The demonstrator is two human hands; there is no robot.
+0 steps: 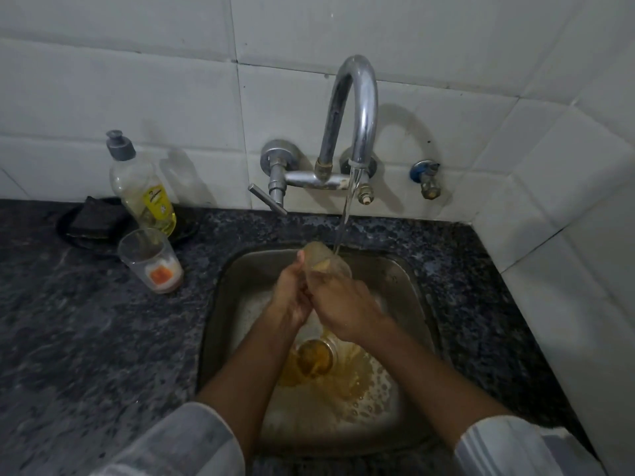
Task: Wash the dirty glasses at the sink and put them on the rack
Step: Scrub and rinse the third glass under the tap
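Observation:
Both hands hold one clear glass (324,261) tilted over the steel sink (409,280), under a thin stream of water from the tap (354,108). My left hand (292,293) grips its left side, thumb up on the wall. My right hand (347,304) wraps the lower part. Another glass (314,359) with brownish-yellow liquid lies in the sink bottom, in a yellow puddle. A third dirty glass (151,259) with orange and white residue stands upright on the counter, left of the sink. No rack is in view.
A dish soap bottle (141,187) with yellow liquid stands at the back left by a dark sponge (92,219). The dark speckled stone counter (86,338) surrounds the sink. A white tiled wall closes the back and right, with a small valve (427,180).

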